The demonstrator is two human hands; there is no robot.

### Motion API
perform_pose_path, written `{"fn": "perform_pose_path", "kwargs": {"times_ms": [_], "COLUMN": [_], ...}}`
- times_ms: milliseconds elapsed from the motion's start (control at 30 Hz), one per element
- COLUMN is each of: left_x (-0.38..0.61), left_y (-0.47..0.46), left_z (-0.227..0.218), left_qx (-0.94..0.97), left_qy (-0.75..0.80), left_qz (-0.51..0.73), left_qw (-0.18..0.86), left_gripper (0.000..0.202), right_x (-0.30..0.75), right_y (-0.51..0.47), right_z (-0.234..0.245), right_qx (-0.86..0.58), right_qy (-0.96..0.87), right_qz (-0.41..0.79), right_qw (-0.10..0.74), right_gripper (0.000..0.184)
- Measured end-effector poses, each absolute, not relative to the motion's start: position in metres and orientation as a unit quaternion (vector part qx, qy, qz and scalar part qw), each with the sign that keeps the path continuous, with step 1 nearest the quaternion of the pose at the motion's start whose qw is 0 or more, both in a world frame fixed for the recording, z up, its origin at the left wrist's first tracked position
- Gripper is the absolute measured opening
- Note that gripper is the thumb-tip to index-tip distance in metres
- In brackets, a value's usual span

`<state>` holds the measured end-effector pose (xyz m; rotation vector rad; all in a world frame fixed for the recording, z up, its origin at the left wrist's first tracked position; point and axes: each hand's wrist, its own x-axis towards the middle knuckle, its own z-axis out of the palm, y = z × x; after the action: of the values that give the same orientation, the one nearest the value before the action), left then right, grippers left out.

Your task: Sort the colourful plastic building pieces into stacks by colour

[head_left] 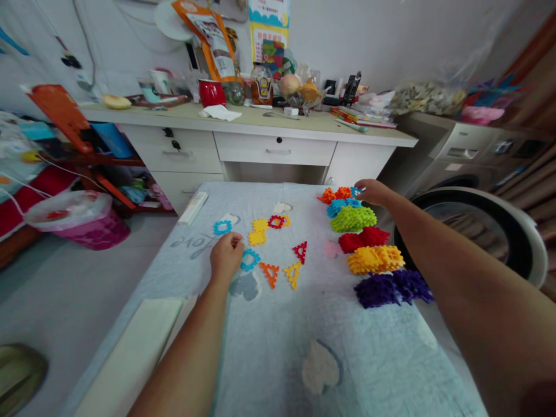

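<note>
My right hand (374,193) reaches to the far right of the cloth-covered table, fingers closed on a blue interlocking plastic piece (356,191). Beside it lie stacks of similar pieces: orange (334,194), blue (341,207), lime green (354,219), red (364,238), yellow (376,259) and purple (391,288). My left hand (226,255) rests with curled fingers between two blue square frames, one farther off (216,227) and one nearer (256,262); what it holds, if anything, is hidden. To its right are yellow squares (257,238), a red frame (270,222) and triangles in red (299,252), orange (270,274) and yellow (292,275).
A white bar (193,208) lies at the table's far left corner. Behind stands a white cabinet (269,147) topped with jars, a red pot (211,92) and books (362,117). An open washing machine door (536,240) is at right, a pink bin (93,229) at left.
</note>
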<state>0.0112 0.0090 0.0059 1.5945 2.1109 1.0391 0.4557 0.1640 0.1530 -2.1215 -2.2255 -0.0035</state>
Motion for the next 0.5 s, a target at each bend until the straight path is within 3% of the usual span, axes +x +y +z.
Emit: {"fn": "perform_pose_path", "kwargs": {"times_ms": [333, 500], "left_x": [0.011, 0.01], "left_y": [0.01, 0.01], "left_z": [0.007, 0.006], "left_qx": [0.554, 0.555], "left_qy": [0.735, 0.735], "left_qz": [0.361, 0.36], "left_qw": [0.149, 0.15], "left_gripper": [0.021, 0.022], "right_x": [0.454, 0.458], "right_y": [0.18, 0.181], "right_z": [0.133, 0.132], "right_qx": [-0.699, -0.69], "right_qy": [-0.71, -0.717], "right_qz": [0.005, 0.0], "right_qw": [-0.086, -0.099], "right_gripper": [0.046, 0.046]}}
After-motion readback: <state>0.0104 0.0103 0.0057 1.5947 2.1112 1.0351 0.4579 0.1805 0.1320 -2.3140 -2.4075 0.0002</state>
